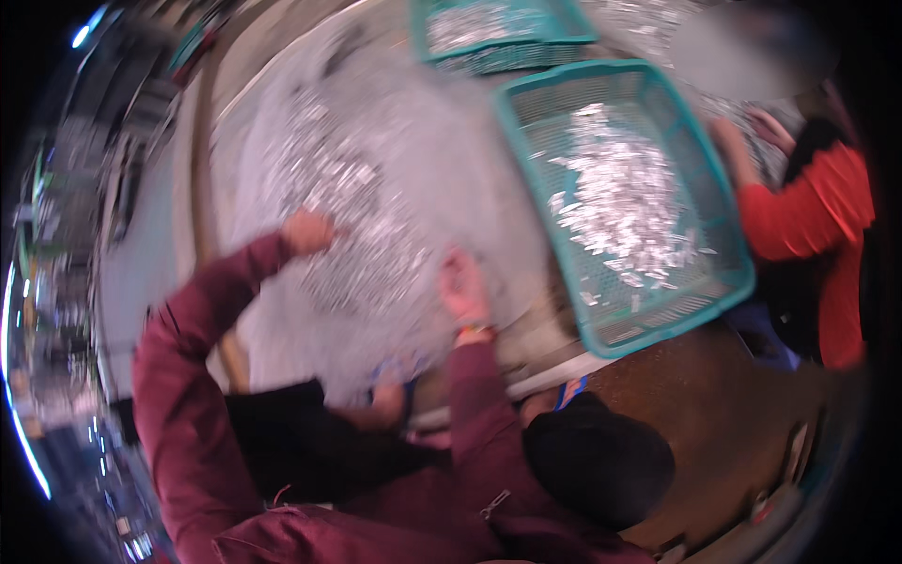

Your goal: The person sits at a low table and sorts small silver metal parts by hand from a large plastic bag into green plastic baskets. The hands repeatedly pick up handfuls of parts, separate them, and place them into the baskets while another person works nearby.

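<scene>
Small shiny silver pieces [348, 183] lie spread over a translucent plastic sheet [442, 141] in front of me. My left hand [308, 232] is at the left edge of the spread, fingertips toward the pieces. Motion smears its fingers, so I cannot tell whether they grip anything. To the right of the pieces, my right hand [463, 285] is turned palm up, its fingers curled inward. Whatever lies in that palm is too blurred to name. Both forearms wear maroon sleeves, and a band circles my right wrist.
Right of the sheet stands a teal plastic basket [606, 343] holding a heap of similar silver pieces. Another teal basket [564, 47] with pieces sits farther back. A person in a red sleeve [794, 221] works at the far right. A raised edge [202, 188] runs along the left.
</scene>
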The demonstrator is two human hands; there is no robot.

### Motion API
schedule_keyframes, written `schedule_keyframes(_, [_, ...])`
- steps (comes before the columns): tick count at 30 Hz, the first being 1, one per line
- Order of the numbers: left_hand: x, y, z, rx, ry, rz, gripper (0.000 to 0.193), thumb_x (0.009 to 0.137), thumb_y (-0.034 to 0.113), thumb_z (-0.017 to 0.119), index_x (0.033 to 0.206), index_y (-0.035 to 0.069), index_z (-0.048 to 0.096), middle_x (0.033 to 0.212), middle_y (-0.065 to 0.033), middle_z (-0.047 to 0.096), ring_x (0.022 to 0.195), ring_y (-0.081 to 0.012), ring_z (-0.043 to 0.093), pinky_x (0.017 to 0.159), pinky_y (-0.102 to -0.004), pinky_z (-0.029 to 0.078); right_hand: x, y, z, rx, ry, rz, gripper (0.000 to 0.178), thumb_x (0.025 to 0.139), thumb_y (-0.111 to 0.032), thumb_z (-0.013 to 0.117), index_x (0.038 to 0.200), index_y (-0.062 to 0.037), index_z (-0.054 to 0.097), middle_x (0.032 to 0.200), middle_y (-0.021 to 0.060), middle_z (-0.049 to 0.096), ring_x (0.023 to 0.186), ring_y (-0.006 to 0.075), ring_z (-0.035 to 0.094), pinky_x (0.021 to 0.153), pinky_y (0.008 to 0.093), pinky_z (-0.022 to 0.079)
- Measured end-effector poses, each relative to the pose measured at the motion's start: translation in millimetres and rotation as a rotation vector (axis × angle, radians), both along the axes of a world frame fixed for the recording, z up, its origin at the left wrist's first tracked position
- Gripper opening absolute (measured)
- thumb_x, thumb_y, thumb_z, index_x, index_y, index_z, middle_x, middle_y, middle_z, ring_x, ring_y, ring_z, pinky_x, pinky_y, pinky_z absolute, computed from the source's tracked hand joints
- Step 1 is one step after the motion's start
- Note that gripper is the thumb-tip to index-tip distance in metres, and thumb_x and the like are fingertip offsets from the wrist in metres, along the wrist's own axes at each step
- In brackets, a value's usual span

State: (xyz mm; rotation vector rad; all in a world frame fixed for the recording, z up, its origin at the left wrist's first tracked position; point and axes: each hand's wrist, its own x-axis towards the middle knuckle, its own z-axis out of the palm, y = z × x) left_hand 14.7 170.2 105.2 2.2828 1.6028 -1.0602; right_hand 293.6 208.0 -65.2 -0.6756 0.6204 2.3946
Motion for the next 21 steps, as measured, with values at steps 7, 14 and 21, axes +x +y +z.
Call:
schedule_keyframes(7, [-7.6,-27.1,77.3,0.280,-0.167,0.436,0.019,0.081,0.025,0.060,0.083,0.007,0.066,0.080,-0.0163,0.065,0.075,-0.0343,0.063,0.069,-0.0444,0.050,30.6,-0.1,-0.1,0.163,-0.062,0.030,0.020,0.093,-0.012,0.050,0.111,-0.0042,0.057,0.056,-0.0043,0.027,0.045,0.0073,0.023,0.036,0.0221,0.020])
schedule_keyframes(14, [41.6,-68.1,-60.7,0.335,-0.656,0.714,0.020,0.076,0.030,0.068,0.086,0.013,0.067,0.081,-0.0117,0.067,0.080,-0.0303,0.064,0.074,-0.0412,0.049,28.0,-6.1,49.1,0.350,-0.014,0.184,0.019,0.096,-0.016,0.048,0.109,-0.0047,0.055,0.053,-0.0038,0.024,0.042,0.0070,0.022,0.034,0.0222,0.015])
schedule_keyframes(21, [54.4,-25.0,-121.4,0.572,-0.599,0.839,0.041,0.075,0.044,0.069,0.085,0.004,0.066,0.081,-0.0170,0.066,0.081,-0.0336,0.065,0.070,-0.0444,0.050,-14.6,-6.4,104.4,0.842,-0.528,0.421,0.017,0.094,-0.020,0.054,0.107,-0.0102,0.053,0.054,-0.0070,0.026,0.043,0.0039,0.026,0.037,0.0197,0.018])
